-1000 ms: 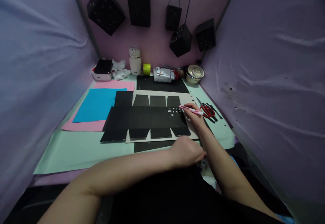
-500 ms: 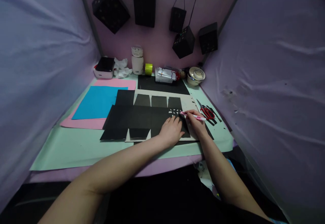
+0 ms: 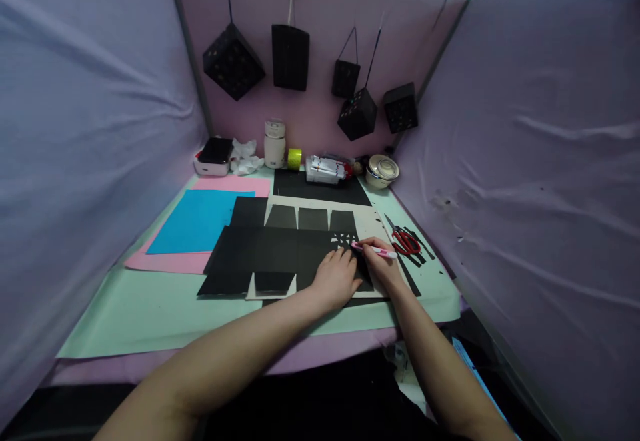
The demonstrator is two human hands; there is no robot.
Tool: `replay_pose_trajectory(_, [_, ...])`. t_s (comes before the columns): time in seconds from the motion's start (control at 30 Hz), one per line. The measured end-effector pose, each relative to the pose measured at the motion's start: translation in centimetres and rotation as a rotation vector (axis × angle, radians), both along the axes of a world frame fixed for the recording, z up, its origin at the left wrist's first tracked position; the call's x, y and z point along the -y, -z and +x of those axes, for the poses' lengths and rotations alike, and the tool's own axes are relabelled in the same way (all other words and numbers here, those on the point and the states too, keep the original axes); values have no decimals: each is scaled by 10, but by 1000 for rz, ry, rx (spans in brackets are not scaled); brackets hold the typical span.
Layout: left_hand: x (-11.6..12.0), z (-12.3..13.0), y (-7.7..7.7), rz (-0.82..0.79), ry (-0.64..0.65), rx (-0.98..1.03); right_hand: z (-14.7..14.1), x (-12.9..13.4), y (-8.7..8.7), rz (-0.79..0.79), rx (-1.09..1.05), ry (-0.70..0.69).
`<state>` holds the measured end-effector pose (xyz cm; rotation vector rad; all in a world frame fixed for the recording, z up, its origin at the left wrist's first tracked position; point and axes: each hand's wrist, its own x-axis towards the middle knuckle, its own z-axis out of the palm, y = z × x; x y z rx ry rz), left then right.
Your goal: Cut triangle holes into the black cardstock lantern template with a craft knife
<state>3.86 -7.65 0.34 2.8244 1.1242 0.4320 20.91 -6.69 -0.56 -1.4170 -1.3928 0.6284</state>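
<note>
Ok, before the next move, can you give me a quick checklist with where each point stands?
1. Left hand steadying the black card: ok, it rests on it.
2. Pen gripped by the right hand: ok.
3. Left fingers well clear of the pen tip: not ok, they look close beside it.
4. Pale board under the card: ok, it shows at the edges.
5. Pen tip pressed into the card: cannot tell, too small.
6. Scissors off the card: ok, they lie to its right.

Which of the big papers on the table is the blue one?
It's the sheet on the left, lying on top of the pink sheet. It's the only blue one; the cut-out card beside it is black.
</note>
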Motion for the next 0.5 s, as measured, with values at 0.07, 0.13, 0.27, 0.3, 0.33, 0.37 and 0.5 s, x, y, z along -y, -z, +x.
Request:
replay_pose_trajectory(0.07, [0,0,1,2,0,4,0,0,1,3,5,8])
replay_pose_trajectory(0.13, [0,0,1,-6,0,6,-1,0,2,11,13,16])
replay_pose_trajectory(0.27, [0,0,0,-11,-1,8,-2,2,1,33,28,22])
replay_pose_trajectory(0.3, [0,0,0,-7,-1,8,-2,3,0,34,36,18])
replay_pose_trajectory(0.33, [0,0,-1,-2,-2,7,-3,4,-1,36,48,11])
replay_pose_trajectory(0.37, [0,0,-1,1,-4,5,-3,4,-1,38,63,2])
replay_pose_trajectory(0.5, [-2,-2,-3,-12,12,8,-4,7,-5,74,118,-21])
